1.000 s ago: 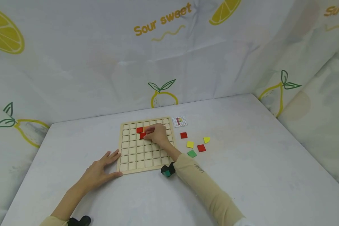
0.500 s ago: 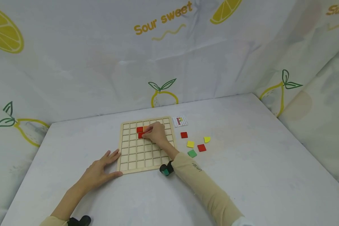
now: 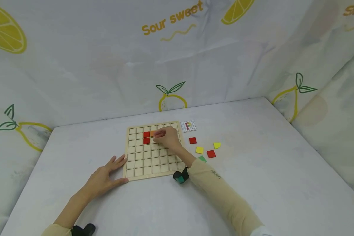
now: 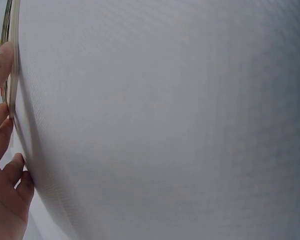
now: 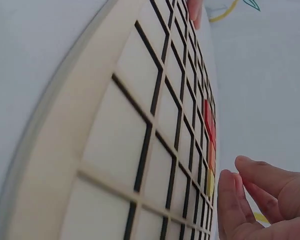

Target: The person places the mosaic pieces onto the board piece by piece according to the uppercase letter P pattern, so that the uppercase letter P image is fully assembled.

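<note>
A wooden grid board (image 3: 153,176) lies flat on the table. Two red square tiles, an upper one (image 3: 146,134) and a lower one (image 3: 146,141), sit in its cells, with an orange tile (image 3: 152,133) beside the upper. The right wrist view also shows a yellow tile (image 5: 210,182) on the board, which my hand covers in the head view. My right hand (image 3: 168,139) hovers over the upper board, fingers loosely bent; in the right wrist view the thumb and fingers hold nothing. My left hand (image 3: 101,178) touches the board's left edge with its fingertips, thumb at the near corner.
A small printed pattern card (image 3: 188,126) lies right of the board. Below it are loose tiles: a red square (image 3: 193,140), a yellow square (image 3: 199,150), another red square (image 3: 211,154), a yellow rounded piece (image 3: 217,145) and a green tile (image 3: 202,159), partly behind the right sleeve.
My right hand has slid the lower red tile left into the cell under the upper red one, let go of it and drawn slightly right. The left hand has stayed at the board's edge.
</note>
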Action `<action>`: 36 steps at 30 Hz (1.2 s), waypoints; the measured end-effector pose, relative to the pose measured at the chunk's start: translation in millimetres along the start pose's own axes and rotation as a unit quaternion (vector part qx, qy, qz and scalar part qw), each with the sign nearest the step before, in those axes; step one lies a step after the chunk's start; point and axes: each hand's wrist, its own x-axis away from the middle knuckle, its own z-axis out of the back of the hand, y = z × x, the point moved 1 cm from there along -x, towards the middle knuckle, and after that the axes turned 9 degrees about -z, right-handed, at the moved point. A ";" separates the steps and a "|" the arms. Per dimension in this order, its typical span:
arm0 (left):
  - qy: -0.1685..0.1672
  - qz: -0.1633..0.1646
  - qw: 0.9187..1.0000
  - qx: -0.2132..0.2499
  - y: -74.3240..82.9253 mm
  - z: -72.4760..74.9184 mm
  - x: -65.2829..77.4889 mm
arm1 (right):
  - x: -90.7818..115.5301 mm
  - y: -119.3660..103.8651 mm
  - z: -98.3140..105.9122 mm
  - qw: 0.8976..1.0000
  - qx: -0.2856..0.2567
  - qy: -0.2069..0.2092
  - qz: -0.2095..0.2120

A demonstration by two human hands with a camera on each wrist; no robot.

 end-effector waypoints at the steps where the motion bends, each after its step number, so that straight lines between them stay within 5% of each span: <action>1: 0.000 0.000 1.000 -0.001 0.4 0.2 -0.1 | 1.2 2.3 7.2 1.000 -0.009 -0.006 -0.004; 7: 0.000 0.001 1.000 -0.005 1.1 1.5 -0.5 | 15.1 10.4 65.1 0.996 -0.075 -0.019 -0.039; 15: 0.002 0.002 1.000 -0.002 -0.2 2.6 0.6 | 27.9 31.9 121.2 0.995 -0.073 -0.017 -0.069; 28: 0.005 -0.001 1.000 0.002 -2.2 -2.5 -0.2 | 20.3 83.2 149.6 0.993 0.025 -0.113 -0.003; 36: 0.007 -0.001 1.000 0.003 -3.6 -1.6 0.3 | 6.6 88.3 143.6 0.989 0.081 -0.124 0.004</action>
